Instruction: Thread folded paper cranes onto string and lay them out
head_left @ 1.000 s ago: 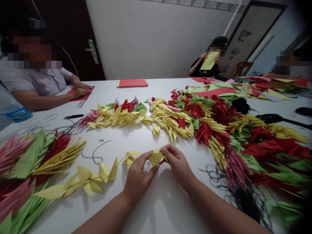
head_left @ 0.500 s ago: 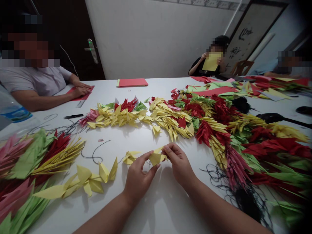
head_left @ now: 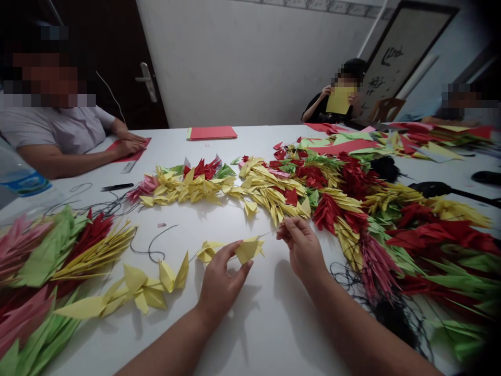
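My left hand [head_left: 221, 282] pinches a folded yellow paper piece [head_left: 247, 249] just above the white table [head_left: 258, 324]. To its right, my right hand [head_left: 303, 248] is pinched on a thin dark thread that runs from that piece. Another yellow folded piece [head_left: 207, 251] lies on the thread just left of my left hand. Further left on the table sits a row of several yellow folded pieces [head_left: 151, 284].
Piles of red, yellow, green and pink folded paper [head_left: 352, 203] cover the middle and right; another pile [head_left: 47, 256] lies at the left. A tangle of black thread [head_left: 387, 313] sits near my right forearm. A person [head_left: 58, 130] sits at left, others at the far right. A red paper stack [head_left: 213, 132] lies at the back.
My right hand has let go of the yellow piece and moved up and to the right, drawing the thread out. My left hand still holds the piece.
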Tool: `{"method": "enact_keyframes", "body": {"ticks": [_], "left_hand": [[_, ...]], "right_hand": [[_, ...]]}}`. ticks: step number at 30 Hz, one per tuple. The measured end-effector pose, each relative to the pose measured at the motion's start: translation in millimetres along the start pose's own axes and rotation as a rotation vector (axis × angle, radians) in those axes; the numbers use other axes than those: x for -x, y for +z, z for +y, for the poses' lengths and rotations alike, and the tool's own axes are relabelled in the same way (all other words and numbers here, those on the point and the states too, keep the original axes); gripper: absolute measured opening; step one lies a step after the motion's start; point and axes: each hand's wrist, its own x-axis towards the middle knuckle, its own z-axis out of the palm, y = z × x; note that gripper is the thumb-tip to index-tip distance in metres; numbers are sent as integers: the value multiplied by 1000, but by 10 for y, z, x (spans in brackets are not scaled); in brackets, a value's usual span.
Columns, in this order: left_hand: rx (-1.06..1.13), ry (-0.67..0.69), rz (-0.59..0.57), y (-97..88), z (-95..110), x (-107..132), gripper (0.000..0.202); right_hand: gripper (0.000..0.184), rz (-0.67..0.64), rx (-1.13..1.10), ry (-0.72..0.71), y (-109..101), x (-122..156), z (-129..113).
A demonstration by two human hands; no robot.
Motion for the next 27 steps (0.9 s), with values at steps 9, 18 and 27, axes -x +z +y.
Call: {"method": "enact_keyframes", "body": {"ticks": [9,18,27], "left_hand": [[-24,29,-7,0,6,0,34],[-28,38,-10,-14,10,-2,34],[-51,115,-23,-22,12,-9,34]], "right_hand": [[33,231,-162,35,-104,-211,-56],[32,196,88,-97,-261,-347,-85],[36,-101,418,43,-220,-333,170]]}}
